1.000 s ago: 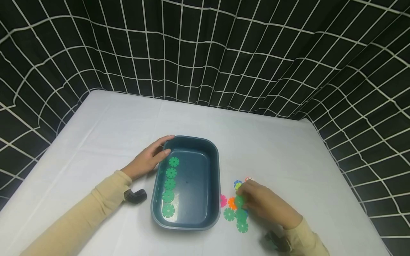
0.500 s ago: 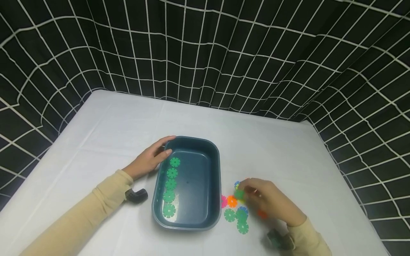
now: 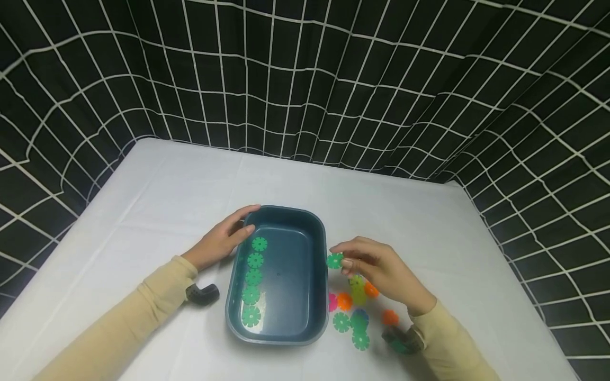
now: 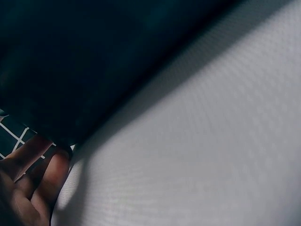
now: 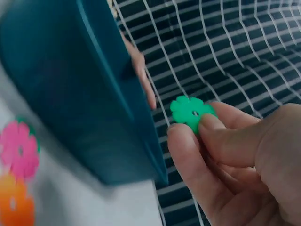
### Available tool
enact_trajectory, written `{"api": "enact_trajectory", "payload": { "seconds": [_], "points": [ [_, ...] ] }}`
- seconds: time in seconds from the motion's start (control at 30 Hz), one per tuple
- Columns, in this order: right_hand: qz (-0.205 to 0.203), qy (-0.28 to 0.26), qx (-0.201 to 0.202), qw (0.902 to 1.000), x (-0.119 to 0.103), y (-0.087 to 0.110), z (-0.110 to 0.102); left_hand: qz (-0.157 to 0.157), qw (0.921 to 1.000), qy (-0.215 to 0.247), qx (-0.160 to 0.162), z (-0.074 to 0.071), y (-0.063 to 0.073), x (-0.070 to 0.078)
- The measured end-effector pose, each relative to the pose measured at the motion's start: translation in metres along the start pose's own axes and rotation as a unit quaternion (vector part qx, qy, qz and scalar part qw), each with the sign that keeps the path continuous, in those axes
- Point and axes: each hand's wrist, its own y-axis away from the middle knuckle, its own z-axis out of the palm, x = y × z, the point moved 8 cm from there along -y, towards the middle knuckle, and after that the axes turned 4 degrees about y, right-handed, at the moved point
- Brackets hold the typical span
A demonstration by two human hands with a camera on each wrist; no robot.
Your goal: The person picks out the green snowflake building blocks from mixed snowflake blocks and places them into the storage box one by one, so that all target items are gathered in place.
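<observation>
My left hand (image 3: 221, 241) holds the left far corner of a dark teal plastic tub (image 3: 230, 296), thumb over the rim and fingers along the outside; its fingers (image 4: 55, 172) show by the wall in the left wrist view. Inside the tub, several green notched discs (image 3: 254, 277) form a row along the left side. With thumb and fingertips, my right hand (image 3: 381, 267) pinches a green interlocking disc (image 5: 192, 113) just outside the tub's right rim.
Right of the tub lie loose discs: a pink disc (image 3: 332, 302), orange discs (image 3: 344, 301), yellow discs (image 3: 358, 295) and several green ones (image 3: 360, 340). A white cloth (image 3: 381, 206) covers the table. Behind it hangs a black curtain (image 3: 286, 79) with white grid lines.
My right hand has lifted a green disc from the pile and moved it up and left to the tub's right rim. The left hand stays on the tub.
</observation>
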Motion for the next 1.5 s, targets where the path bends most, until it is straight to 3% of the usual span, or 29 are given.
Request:
{"api": "enact_trajectory", "payload": {
  "seconds": [0.2,0.4,0.5,0.73,1.1,1.23,1.5],
  "points": [
    [0.023,-0.053,-0.036,0.9977,-0.008,-0.024,0.025,-0.004,1.0,0.002,-0.001,0.001,0.002,0.0],
    [0.132,-0.066,-0.101,0.9839,-0.003,-0.041,0.056,0.002,0.9999,0.013,-0.004,0.001,0.001,0.002],
    [0.16,-0.056,-0.132,0.9767,-0.003,-0.049,0.069,0.007,0.9997,0.021,-0.006,0.001,0.0,0.001],
    [0.17,-0.007,-0.197,0.9656,0.0,-0.059,0.097,0.005,0.9996,0.026,-0.006,0.001,0.001,-0.001],
    [0.182,0.057,-0.299,0.9351,0.002,-0.06,0.136,0.007,0.9999,0.016,-0.003,-0.001,0.0,-0.003],
    [0.189,0.059,-0.315,0.9282,0.002,-0.06,0.142,0.01,0.9999,0.012,-0.003,-0.001,-0.001,-0.005],
    [0.201,0.045,-0.317,0.926,0.0,-0.058,0.147,0.012,0.9998,0.012,-0.003,-0.001,-0.001,-0.005]
  ]
}}
